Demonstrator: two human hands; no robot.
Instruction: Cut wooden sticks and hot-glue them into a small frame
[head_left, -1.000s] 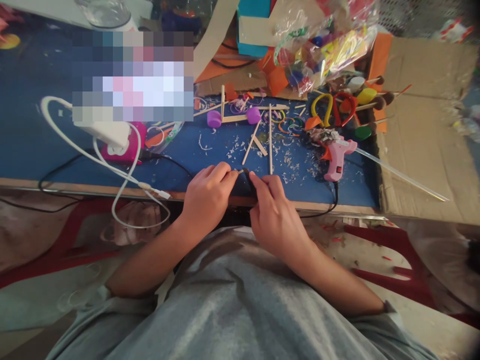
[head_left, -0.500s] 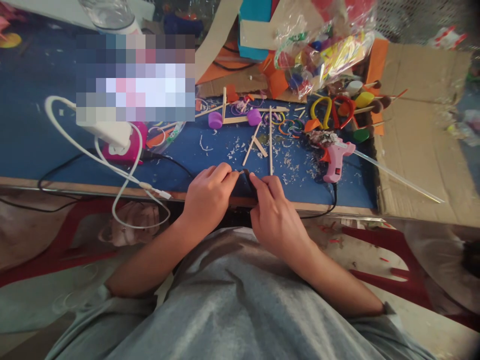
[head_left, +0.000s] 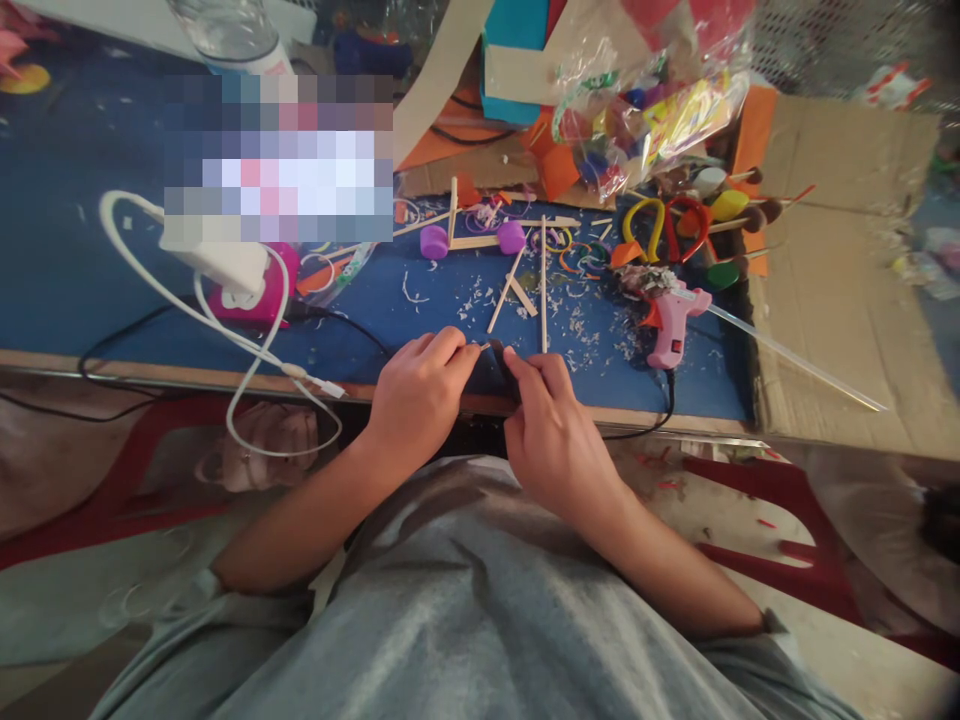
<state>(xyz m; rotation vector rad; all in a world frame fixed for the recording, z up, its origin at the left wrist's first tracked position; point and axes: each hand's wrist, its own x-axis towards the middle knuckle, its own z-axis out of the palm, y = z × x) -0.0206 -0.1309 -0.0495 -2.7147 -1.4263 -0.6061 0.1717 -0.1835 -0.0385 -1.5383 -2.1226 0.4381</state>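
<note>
My left hand (head_left: 417, 392) is closed in a pinch around a thin wooden stick (head_left: 485, 346); only its pale tip shows past the fingers. Close beside it, my right hand (head_left: 561, 435) grips a dark, narrow knife (head_left: 502, 364), its blade side by side with the stick tip. Most of the knife is hidden by the fingers. Both hands are at the table's front edge. Just beyond them lie a long wooden stick (head_left: 544, 290), a shorter stick (head_left: 505, 292) and pale shavings (head_left: 471, 297). Farther back, purple caps (head_left: 433, 242) adjoin a stick frame (head_left: 475, 242).
A pink glue gun (head_left: 670, 325) with a clear glue stick lies to the right, beside cardboard (head_left: 847, 300). Yellow-handled and red-handled scissors (head_left: 643, 230) are behind it. On the left, a white cable (head_left: 247, 350) loops from a charger in a pink socket (head_left: 251, 300) over the table edge.
The hands keep nearly the same grip and place, with the stick tip and knife still close together. The whole view has shifted very slightly.
</note>
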